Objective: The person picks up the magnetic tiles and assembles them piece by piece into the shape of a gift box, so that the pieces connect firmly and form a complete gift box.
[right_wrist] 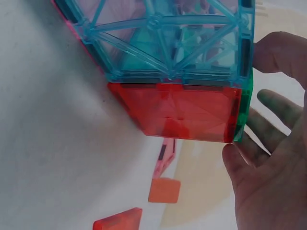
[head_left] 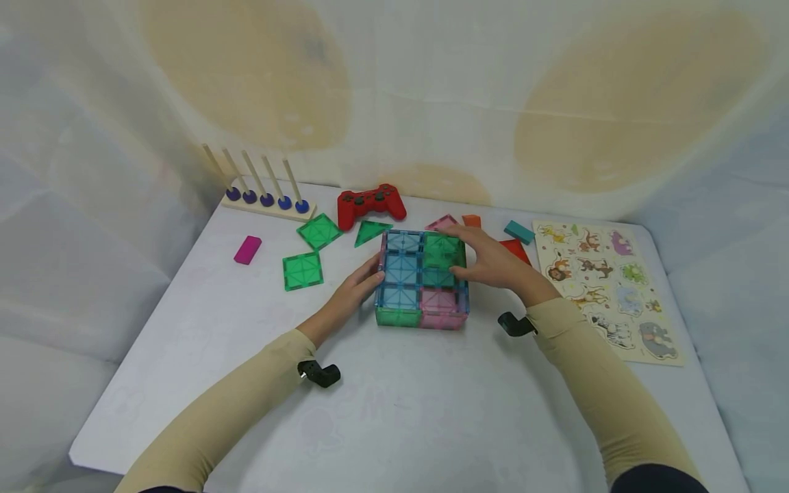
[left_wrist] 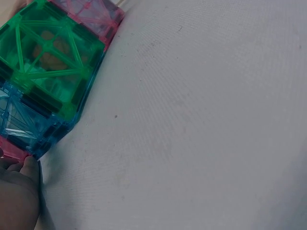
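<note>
A box built of see-through magnetic tiles (head_left: pixel 401 268) stands mid-table, with blue, green and pink squares on its top and green and pink ones on its near side. Against its left wall rests my left hand (head_left: pixel 348 297), fingers extended, with the fingertips at a pink tile's lower corner in the left wrist view. Over the top right part of the box, my right hand (head_left: pixel 493 263) lies spread, its thumb and fingers touching around a green tile (head_left: pixel 442 248). From the right wrist, a blue wall tile (right_wrist: pixel 165 48) and a red wall tile (right_wrist: pixel 177 112) show.
Loose green tiles (head_left: pixel 303 271) lie left of the box, with a magenta block (head_left: pixel 248 250) beyond. Behind are a red game controller (head_left: pixel 372 203) and a peg stacker (head_left: pixel 268 205). At right lie a teal block (head_left: pixel 519 232), red tile (head_left: pixel 516 250) and animal puzzle board (head_left: pixel 607 291).
</note>
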Motion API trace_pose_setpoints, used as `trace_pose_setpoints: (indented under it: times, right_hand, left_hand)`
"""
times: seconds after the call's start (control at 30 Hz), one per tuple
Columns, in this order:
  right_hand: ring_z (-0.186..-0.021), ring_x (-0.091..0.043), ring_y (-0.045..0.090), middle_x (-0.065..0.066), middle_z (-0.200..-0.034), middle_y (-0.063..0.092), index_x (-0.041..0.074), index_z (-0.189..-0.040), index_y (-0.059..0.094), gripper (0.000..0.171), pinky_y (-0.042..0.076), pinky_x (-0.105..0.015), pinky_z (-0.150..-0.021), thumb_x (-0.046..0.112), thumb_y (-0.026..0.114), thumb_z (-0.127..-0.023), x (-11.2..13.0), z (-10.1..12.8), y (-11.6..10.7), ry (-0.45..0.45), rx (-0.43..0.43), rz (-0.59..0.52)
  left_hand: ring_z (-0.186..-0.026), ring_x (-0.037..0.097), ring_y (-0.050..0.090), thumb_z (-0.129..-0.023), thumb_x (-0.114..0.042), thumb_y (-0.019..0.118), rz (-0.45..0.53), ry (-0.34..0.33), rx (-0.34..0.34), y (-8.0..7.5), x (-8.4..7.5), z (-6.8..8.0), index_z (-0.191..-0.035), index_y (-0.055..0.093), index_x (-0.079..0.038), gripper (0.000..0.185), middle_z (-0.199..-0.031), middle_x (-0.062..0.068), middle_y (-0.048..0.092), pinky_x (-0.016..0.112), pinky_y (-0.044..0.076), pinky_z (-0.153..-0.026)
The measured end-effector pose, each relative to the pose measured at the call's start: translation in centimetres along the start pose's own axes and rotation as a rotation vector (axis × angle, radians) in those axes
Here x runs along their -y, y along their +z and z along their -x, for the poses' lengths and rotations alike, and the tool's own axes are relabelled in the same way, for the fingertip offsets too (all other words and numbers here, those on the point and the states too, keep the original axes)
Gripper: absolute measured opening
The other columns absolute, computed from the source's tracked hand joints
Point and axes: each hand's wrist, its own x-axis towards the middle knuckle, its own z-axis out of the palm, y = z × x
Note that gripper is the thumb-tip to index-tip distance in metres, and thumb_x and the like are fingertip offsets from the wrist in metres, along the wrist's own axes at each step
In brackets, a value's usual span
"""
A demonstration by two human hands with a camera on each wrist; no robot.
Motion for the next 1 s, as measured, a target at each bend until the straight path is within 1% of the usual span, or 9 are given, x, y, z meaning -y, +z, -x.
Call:
trace_pose_setpoints:
  times: [0.1, 0.23, 0.47, 0.57, 0.67, 0.77, 0.9, 1.0]
  right_hand:
    - [-0.149, -0.035, 0.024, -0.011, -0.164, 0.029, 0.020, -0.159, 0.034, 0.079, 0.030, -0.065, -0.115, 0.019, 0.075, -0.092, -0.2, 0.1, 0.0, 0.014, -0.006, -0.002]
    - [-0.151, -0.036, 0.023, -0.011, -0.165, 0.027, 0.018, -0.160, 0.032, 0.082, 0.029, -0.064, -0.116, 0.027, 0.076, -0.092, -0.5, 0.4, 0.2, 0.046, -0.024, 0.017]
    - [-0.152, -0.036, 0.023, -0.011, -0.167, 0.024, 0.018, -0.161, 0.030, 0.086, 0.031, -0.063, -0.115, 0.035, 0.077, -0.091, -0.8, 0.7, 0.3, 0.092, -0.045, 0.018]
    - [-0.151, -0.037, 0.024, -0.011, -0.167, 0.023, 0.019, -0.161, 0.030, 0.087, 0.032, -0.064, -0.114, 0.040, 0.077, -0.091, -1.0, 0.8, 0.3, 0.102, -0.042, 0.016]
    - [-0.151, -0.037, 0.026, -0.010, -0.166, 0.023, 0.020, -0.161, 0.030, 0.087, 0.033, -0.064, -0.113, 0.043, 0.076, -0.091, -1.2, 0.9, 0.3, 0.106, -0.039, 0.002]
    - [-0.150, -0.035, 0.026, -0.009, -0.166, 0.024, 0.021, -0.161, 0.032, 0.087, 0.034, -0.064, -0.113, 0.042, 0.077, -0.090, -1.2, 0.9, 0.4, 0.102, -0.046, -0.022]
    - [-0.150, -0.035, 0.026, -0.009, -0.166, 0.024, 0.020, -0.160, 0.033, 0.086, 0.034, -0.064, -0.113, 0.041, 0.078, -0.090, -1.3, 0.9, 0.5, 0.091, -0.054, -0.033]
    - [-0.150, -0.035, 0.026, -0.009, -0.167, 0.024, 0.020, -0.160, 0.033, 0.086, 0.034, -0.064, -0.113, 0.042, 0.078, -0.090, -1.5, 0.9, 0.6, 0.087, -0.056, -0.031]
  left_hand:
    - [-0.155, 0.018, 0.019, -0.107, -0.048, 0.045, 0.000, 0.003, 0.000, 0.0, 0.0, 0.0, -0.164, 0.017, -0.026, 0.068, -0.168, -0.004, 0.021, 0.050, 0.021, -0.123]
    - [-0.155, 0.018, 0.018, -0.107, -0.048, 0.045, 0.002, 0.001, -0.002, -0.1, 0.1, 0.0, -0.164, 0.018, -0.026, 0.068, -0.168, -0.003, 0.021, 0.049, 0.020, -0.123]
    - [-0.154, 0.017, 0.019, -0.106, -0.049, 0.047, -0.002, -0.008, -0.010, 0.0, 0.0, -0.1, -0.164, 0.018, -0.027, 0.068, -0.168, -0.003, 0.022, 0.048, 0.021, -0.123]
    - [-0.154, 0.018, 0.019, -0.106, -0.050, 0.047, -0.009, -0.003, -0.012, 0.0, 0.1, -0.2, -0.164, 0.019, -0.027, 0.069, -0.168, -0.003, 0.023, 0.049, 0.022, -0.123]
    - [-0.154, 0.017, 0.021, -0.106, -0.051, 0.047, -0.036, 0.020, -0.018, -0.3, 0.3, -0.1, -0.163, 0.022, -0.028, 0.067, -0.167, -0.005, 0.025, 0.048, 0.025, -0.122]
    - [-0.151, 0.013, 0.028, -0.106, -0.051, 0.047, -0.086, 0.049, -0.044, -1.0, 0.5, 0.3, -0.162, 0.028, -0.027, 0.064, -0.164, -0.007, 0.033, 0.045, 0.030, -0.120]
    - [-0.140, 0.019, 0.048, -0.107, -0.040, 0.052, -0.136, 0.125, -0.098, -2.7, 0.4, 1.0, -0.157, 0.041, -0.013, 0.058, -0.154, 0.003, 0.050, 0.045, 0.038, -0.115]
    - [-0.129, 0.022, 0.058, -0.106, -0.032, 0.057, -0.219, 0.170, -0.173, -4.6, 0.1, 1.7, -0.147, 0.053, -0.006, 0.049, -0.142, 0.009, 0.060, 0.044, 0.045, -0.111]
